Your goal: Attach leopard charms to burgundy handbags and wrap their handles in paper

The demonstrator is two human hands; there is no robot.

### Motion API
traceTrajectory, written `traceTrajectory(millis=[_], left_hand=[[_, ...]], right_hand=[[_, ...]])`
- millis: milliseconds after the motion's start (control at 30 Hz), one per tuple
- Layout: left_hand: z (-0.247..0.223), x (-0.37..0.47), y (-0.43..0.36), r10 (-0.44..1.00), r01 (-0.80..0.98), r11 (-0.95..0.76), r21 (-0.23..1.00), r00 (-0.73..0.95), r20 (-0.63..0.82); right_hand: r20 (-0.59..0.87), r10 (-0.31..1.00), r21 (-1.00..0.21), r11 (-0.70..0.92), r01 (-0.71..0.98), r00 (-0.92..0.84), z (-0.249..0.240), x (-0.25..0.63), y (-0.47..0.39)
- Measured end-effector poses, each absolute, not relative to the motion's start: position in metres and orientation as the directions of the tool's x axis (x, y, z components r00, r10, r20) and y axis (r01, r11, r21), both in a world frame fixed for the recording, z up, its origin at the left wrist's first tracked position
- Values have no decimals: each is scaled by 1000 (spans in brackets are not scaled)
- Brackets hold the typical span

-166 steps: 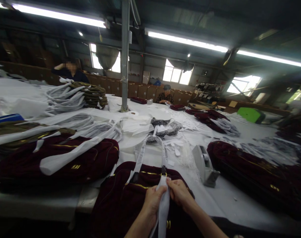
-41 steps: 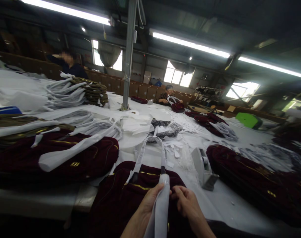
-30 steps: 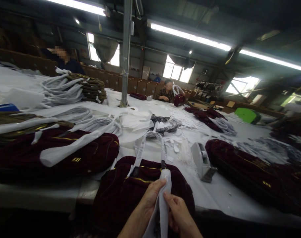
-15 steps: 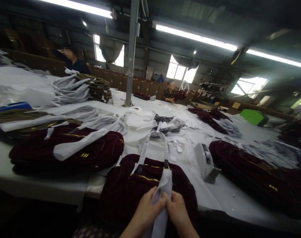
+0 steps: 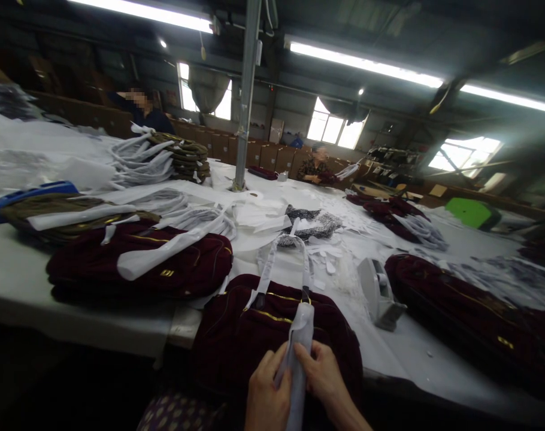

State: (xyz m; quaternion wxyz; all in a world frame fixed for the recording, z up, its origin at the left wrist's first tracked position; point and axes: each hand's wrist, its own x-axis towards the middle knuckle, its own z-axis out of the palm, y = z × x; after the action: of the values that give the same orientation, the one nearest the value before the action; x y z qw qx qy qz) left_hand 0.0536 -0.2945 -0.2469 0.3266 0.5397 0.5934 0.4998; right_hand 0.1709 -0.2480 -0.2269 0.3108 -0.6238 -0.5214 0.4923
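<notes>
A dark maroon handbag [image 5: 241, 335] with gold zips lies at the table's front edge, directly before me. Its far handle [image 5: 269, 266] stands up in a loop, covered in white wrapping. The near strap [image 5: 302, 329], sheathed in white wrapping, hangs down the bag's front toward me. My left hand [image 5: 269, 383] is closed on the strap's left side, fingers curled round the wrapping. From the right, my right hand [image 5: 320, 371] grips the same strap, thumb laid on top of it.
Left of the bag lie stacked maroon bags [image 5: 138, 269] and olive bags [image 5: 16, 218]. A grey tape dispenser [image 5: 378, 293] stands to the right, beside another maroon bag [image 5: 456, 305]. Paper scraps cover the middle around a speckled cloth [image 5: 315, 224]. Two people work beyond, near a metal post [image 5: 246, 102].
My left hand has shifted along the strap and its fingers curl more around it. The wrapping looks narrower, more folded over. The whole view has swung slightly left.
</notes>
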Motion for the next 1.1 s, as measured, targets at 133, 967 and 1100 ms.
traceTrajectory(millis=[133,967,1100], left_hand=[[-265,62,-298,939,440,-219,871,-147,311],[-257,50,-320,974,202,-20,979,-216,64],[-254,52,-320,958,-100,200,975,-188,-216]], right_hand=[[-283,957,-915,-252,317,-56,-225,170,-251],[-324,939,-944,-314,96,-112,-217,165,-257],[-316,944,-948,-311,72,-94,-217,162,-257]])
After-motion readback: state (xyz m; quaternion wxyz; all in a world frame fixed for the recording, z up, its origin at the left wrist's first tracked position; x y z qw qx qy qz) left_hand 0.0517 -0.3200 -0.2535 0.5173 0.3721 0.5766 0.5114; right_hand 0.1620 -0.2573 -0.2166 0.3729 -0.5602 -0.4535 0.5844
